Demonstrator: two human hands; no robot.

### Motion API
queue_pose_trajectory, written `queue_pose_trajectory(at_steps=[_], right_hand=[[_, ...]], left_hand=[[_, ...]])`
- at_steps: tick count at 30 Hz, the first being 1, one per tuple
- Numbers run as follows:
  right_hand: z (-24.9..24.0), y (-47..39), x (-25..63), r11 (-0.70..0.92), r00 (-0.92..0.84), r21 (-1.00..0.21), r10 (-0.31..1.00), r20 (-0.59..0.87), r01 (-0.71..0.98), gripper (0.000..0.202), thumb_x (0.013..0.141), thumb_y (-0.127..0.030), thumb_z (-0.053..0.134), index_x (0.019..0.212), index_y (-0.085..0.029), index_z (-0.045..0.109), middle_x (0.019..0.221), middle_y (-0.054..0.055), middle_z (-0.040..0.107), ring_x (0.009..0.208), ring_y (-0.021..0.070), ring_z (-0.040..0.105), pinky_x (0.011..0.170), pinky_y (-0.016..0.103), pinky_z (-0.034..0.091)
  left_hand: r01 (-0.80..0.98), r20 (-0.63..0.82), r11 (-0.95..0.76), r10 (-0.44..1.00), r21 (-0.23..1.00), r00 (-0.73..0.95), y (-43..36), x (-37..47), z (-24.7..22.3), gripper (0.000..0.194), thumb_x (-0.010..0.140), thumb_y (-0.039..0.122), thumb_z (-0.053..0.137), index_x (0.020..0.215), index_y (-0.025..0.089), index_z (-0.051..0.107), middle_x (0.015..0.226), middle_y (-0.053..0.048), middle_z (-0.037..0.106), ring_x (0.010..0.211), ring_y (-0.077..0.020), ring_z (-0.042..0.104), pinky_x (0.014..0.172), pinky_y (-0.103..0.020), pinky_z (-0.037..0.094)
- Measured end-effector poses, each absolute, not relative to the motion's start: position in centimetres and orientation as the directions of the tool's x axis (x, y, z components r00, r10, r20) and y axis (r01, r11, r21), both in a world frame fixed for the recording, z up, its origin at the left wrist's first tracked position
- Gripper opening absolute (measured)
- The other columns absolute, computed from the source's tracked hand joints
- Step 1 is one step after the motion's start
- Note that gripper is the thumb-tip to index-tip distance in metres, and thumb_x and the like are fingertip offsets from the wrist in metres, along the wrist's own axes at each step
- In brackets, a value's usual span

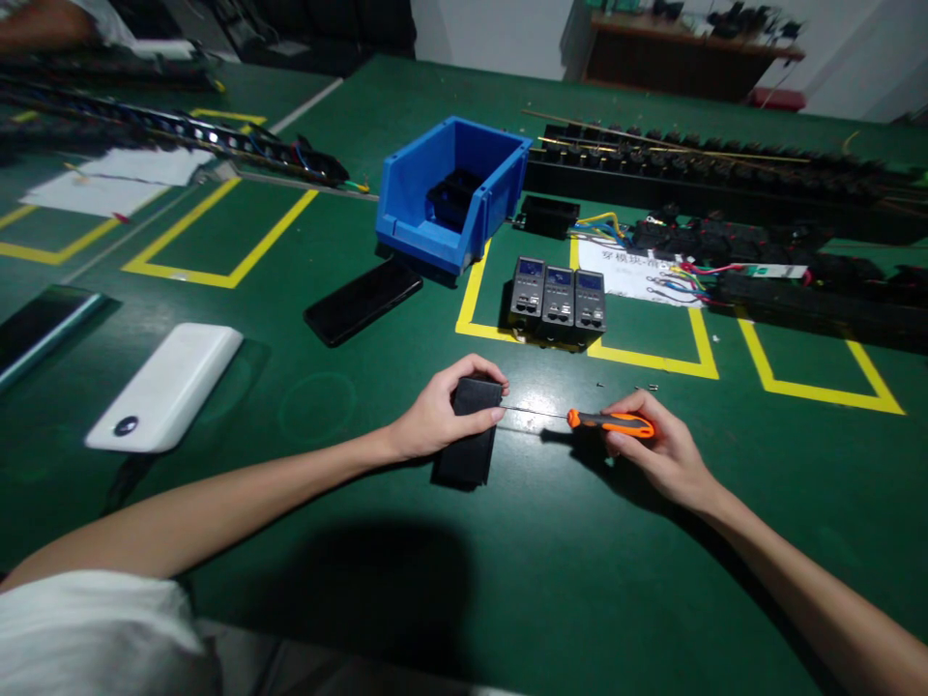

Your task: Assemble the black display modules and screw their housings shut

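Observation:
My left hand [453, 411] is closed around a black rectangular module [464, 459] that rests on the green table. Between the fingers of my right hand [652, 445] is an orange and black screwdriver [620, 423], held level. Its thin shaft runs left, and the tip meets the module's right side close to my left thumb; exactly where it touches is hard to see. A few tiny screws [644, 388] lie just beyond my right hand. Behind them, three grey modules with small blue screens [558, 298] stand side by side.
A blue bin [420, 237] with black parts inside stands at the back. In front of it lies a black phone [362, 300]. To the left are a white power bank [166, 387] and another phone [47, 333]. Wired black strips [761, 242] fill the back right. A person's arm [47, 24] shows far left.

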State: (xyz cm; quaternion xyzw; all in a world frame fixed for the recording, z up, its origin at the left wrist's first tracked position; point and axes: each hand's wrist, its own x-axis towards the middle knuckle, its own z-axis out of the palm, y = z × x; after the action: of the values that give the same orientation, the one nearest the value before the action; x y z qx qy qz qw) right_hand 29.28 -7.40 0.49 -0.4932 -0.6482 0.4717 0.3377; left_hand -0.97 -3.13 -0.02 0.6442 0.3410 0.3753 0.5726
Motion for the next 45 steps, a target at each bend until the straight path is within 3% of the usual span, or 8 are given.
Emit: queue_pose_trajectory(at_steps=[22,32,45], right_hand=[[0.67,-7.17,29.1,0.078,-0.318,-0.948,0.948,-0.025,0.308,0.025,0.092,-0.044,0.056,0.088,-0.019,0.055,0.061,-0.002,0.056,0.053,0.0123,0.052,0.051,0.025,0.041],[0.56,-7.5,29.44,0.136,-0.308,-0.923,0.951,0.02,0.361,0.028,0.086,-0.036,0.066,0.106,-0.025,0.05,0.088,0.001,0.054,0.067,0.0141,0.057,0.057,0.027,0.047],[0.38,-7.52,29.39,0.042,-0.308,-0.968,0.951,-0.037,0.248,0.022,0.09,-0.039,0.062,0.097,-0.022,0.05,0.069,-0.002,0.06,0.059,0.0143,0.057,0.056,0.027,0.043]], left_hand=[[0.013,0.087,-0.107,0.869,0.994,0.488,-3.15,-0.96,0.01,0.036,0.078,0.029,0.073,0.108,0.016,0.057,0.107,-0.009,0.062,0.097,-0.0203,0.062,0.089,-0.036,0.051],[0.017,0.094,-0.117,0.868,0.993,0.489,-3.14,-0.98,0.0,0.035,0.079,0.029,0.072,0.108,0.016,0.056,0.106,-0.008,0.062,0.098,-0.0202,0.062,0.089,-0.037,0.051],[0.019,0.09,-0.114,0.871,0.993,0.484,-3.12,-0.98,-0.07,0.036,0.079,0.03,0.072,0.108,0.017,0.057,0.106,-0.008,0.062,0.097,-0.0202,0.062,0.09,-0.037,0.051]])
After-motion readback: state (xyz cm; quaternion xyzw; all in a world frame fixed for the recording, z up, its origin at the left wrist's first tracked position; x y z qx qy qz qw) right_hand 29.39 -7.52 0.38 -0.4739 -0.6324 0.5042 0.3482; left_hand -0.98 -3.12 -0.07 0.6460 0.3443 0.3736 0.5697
